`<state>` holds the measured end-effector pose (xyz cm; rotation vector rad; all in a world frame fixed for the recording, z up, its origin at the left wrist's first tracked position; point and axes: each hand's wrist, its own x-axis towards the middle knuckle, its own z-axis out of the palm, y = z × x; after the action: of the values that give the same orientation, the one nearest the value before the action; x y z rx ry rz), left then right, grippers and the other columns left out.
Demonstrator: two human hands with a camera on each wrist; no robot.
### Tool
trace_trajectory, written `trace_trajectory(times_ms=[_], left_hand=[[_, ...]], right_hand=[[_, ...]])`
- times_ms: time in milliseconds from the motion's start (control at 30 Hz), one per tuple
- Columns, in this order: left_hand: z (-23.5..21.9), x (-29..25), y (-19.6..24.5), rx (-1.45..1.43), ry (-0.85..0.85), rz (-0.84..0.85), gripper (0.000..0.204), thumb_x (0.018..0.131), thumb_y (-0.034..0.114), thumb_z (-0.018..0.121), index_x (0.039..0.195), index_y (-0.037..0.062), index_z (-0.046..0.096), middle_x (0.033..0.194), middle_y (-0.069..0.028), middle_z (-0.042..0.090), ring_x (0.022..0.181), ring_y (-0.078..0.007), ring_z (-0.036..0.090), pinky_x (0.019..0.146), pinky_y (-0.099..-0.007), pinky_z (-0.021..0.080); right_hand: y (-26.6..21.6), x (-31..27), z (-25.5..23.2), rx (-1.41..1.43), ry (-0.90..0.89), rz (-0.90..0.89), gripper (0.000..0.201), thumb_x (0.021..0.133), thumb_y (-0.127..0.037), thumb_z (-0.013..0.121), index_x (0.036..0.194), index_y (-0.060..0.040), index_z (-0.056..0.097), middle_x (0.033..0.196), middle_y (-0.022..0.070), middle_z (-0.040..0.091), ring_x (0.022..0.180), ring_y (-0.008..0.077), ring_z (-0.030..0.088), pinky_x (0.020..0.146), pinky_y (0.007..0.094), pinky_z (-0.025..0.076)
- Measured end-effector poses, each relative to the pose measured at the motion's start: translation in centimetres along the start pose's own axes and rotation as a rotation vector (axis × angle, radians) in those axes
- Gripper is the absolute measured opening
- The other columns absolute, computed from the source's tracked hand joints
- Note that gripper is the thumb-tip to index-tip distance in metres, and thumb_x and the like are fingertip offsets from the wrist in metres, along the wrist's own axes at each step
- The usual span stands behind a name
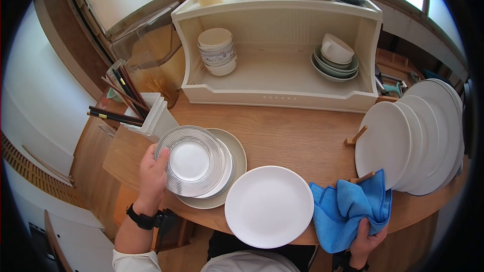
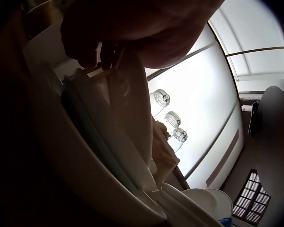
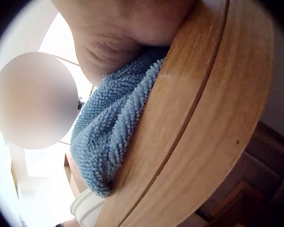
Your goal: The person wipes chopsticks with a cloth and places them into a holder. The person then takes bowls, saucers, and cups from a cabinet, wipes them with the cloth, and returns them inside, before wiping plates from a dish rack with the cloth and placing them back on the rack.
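My left hand (image 1: 153, 174) pinches the left rim of a grey-ringed plate (image 1: 189, 161), thumb on top. That plate lies over smaller white plates (image 1: 228, 174) and a wide beige plate (image 1: 240, 148). In the left wrist view the ringed plate (image 2: 138, 113) stands tilted away from the plates (image 2: 99, 127) beneath it. A plain white plate (image 1: 268, 206) sits at the table's front edge, between my hands. At the front right, my right hand (image 1: 368, 242) grips a crumpled blue cloth (image 1: 348, 211); its fingers are partly hidden. The cloth (image 3: 116, 127) touches the tabletop in the right wrist view.
A wooden rack (image 1: 357, 136) at the right holds several upright white plates (image 1: 383, 143). Behind stands a cream shelf (image 1: 277, 98) with stacked bowls (image 1: 217, 53) and green bowls with a cup (image 1: 337, 50). A white chopstick holder (image 1: 160, 118) stands at the left edge.
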<state>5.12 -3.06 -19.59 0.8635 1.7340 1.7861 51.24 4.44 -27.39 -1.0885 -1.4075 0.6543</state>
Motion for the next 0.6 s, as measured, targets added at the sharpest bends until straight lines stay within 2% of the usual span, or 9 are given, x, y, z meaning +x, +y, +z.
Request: trace_trajectory(times_ms=[200,533,600], left_hand=[[-0.2,0.4,-1.3,0.081,0.04,0.005,0.029,0.099,0.015,0.053,0.122,-0.0033,0.052,0.108,-0.0089,0.064,0.094,-0.0121,0.062,0.084,-0.0257,0.05],[-1.6,1.5,-4.1,0.237,0.028,-0.006,0.03,0.098,0.012,0.055,0.122,-0.0047,0.054,0.108,-0.0091,0.065,0.094,-0.0127,0.062,0.084,-0.0255,0.05],[-1.8,1.5,-4.3,0.248,-0.004,-0.033,0.031,0.096,0.011,0.057,0.123,-0.0052,0.055,0.112,-0.01,0.062,0.099,-0.0142,0.06,0.088,-0.0259,0.048]], right_hand=[[0.5,-0.3,0.0,0.041,0.001,0.026,0.037,0.09,-0.011,0.063,0.122,0.0052,0.053,0.113,0.0104,0.06,0.101,0.0165,0.056,0.092,0.0314,0.043],[0.3,-0.1,0.1,0.048,0.001,0.018,0.038,0.089,-0.012,0.064,0.122,0.0049,0.053,0.113,0.0104,0.061,0.101,0.0168,0.057,0.092,0.0317,0.043],[0.2,-0.1,0.1,0.02,-0.003,0.007,0.038,0.089,-0.011,0.063,0.122,0.0052,0.053,0.114,0.0104,0.061,0.101,0.0171,0.057,0.093,0.032,0.043]])
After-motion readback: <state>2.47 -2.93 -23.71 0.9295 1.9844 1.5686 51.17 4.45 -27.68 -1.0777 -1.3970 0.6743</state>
